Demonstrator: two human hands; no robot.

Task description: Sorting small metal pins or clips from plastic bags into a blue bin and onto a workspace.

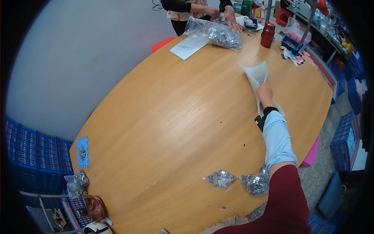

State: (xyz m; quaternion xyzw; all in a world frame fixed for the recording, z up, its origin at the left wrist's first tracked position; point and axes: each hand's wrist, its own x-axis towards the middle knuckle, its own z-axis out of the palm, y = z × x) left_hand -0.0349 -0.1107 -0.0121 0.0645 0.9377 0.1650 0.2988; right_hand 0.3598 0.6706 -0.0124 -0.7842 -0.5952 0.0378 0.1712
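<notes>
A white sheet lay toward the right side of the wooden table, curled lengthwise, its far end flared and its middle gathered narrow. The right hand had its fingers closed on that gathered middle, gripping the sheet. The left hand was outside the view, so its grip could not be told. A black band circled the right wrist, above a light blue sleeve cover and a maroon sleeve. Nearer the body, 2 clear bags of small metallic parts lay side by side, with a thin pen below them. Beyond the sheet stood a red flask; at the far edge, a co-worker in dark sleeves reached to 1 larger clear bag, which partly covered a white board. At the table's left end, small metallic pieces rested on a blue mat, near a brown pouch and stacked blue crates.
</notes>
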